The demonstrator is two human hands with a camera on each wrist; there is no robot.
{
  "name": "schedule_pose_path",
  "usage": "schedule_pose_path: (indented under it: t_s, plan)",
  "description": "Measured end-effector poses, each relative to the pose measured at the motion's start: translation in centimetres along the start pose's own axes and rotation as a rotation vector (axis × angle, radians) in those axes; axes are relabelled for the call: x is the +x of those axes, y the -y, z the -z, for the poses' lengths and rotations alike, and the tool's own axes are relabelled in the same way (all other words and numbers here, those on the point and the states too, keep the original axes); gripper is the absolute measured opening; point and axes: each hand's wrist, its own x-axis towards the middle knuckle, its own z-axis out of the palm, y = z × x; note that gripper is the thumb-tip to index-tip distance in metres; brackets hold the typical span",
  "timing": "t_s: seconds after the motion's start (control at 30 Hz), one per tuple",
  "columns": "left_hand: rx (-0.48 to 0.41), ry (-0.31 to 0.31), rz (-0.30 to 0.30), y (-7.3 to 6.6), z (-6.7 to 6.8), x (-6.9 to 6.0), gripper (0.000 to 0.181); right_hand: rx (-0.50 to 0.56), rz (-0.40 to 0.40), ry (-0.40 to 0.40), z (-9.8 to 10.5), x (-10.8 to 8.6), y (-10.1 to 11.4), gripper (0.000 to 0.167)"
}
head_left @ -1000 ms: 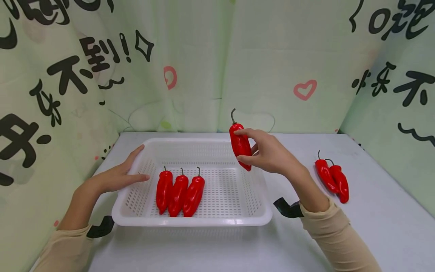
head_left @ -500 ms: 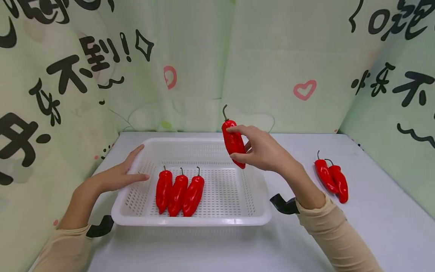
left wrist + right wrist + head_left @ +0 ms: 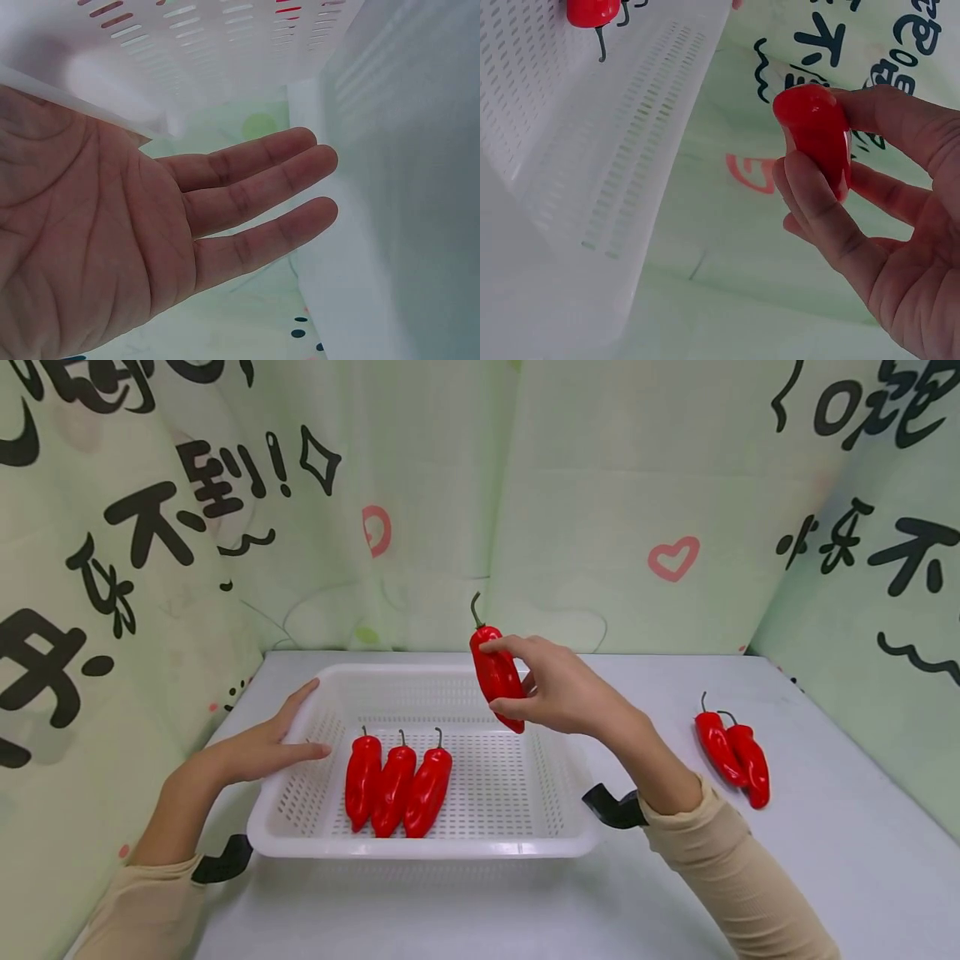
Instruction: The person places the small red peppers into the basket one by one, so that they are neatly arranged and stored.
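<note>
- Near the far rim of the basket (image 3: 405, 668), the right hand (image 3: 562, 689) pinches a pepper (image 3: 495, 672), stem (image 3: 474, 609) visible only from the head.
- Only the left wrist view shows three straight fingers (image 3: 262, 184) on the left hand (image 3: 142, 225), thumb hidden.

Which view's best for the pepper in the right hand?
Head view. It shows the pepper lengthwise, stem included, with the right hand covering part of it. The right wrist view is closer, but the pepper looks foreshortened there and no stem shows on it. In the left wrist view it can't be made out.
</note>
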Motion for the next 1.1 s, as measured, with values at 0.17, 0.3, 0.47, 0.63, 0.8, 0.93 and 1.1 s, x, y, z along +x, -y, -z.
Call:
schedule_pose_path:
  t_s: [0.17, 0.3, 0.47, 0.63, 0.8, 0.93, 1.1]
  plan:
    - [0.002, -0.001, 0.000, 0.0, 0.1, 0.0, 0.109, 0.011, -0.024, 0.040, -0.3, 0.6, 0.2, 0.063]
    - [0.002, 0.000, 0.004, 0.1, 0.1, 0.0, 0.110, 0.009, -0.042, 0.084, -0.6, 1.1, 0.2, 0.063]
    - [0.010, 0.004, 0.002, 0.2, 0.2, 0.2, 0.108, -0.003, -0.072, 0.163, -1.0, 1.6, 0.0, 0.060]
    - [0.008, 0.009, 0.002, 0.2, 0.3, 0.3, 0.107, -0.040, -0.088, 0.228, -1.5, 2.0, -0.1, 0.056]
    - [0.007, 0.012, 0.004, 0.1, 0.2, 0.2, 0.107, -0.076, -0.088, 0.281, -2.0, 2.3, 0.1, 0.053]
    - [0.010, 0.010, 0.006, -0.1, 0.2, 0.2, 0.107, -0.094, -0.097, 0.316, -2.5, 2.8, 0.3, 0.052]
    - [0.020, 0.008, 0.010, -0.2, 0.2, 0.2, 0.107, -0.130, -0.091, 0.343, -3.2, 3.3, 0.5, 0.051]
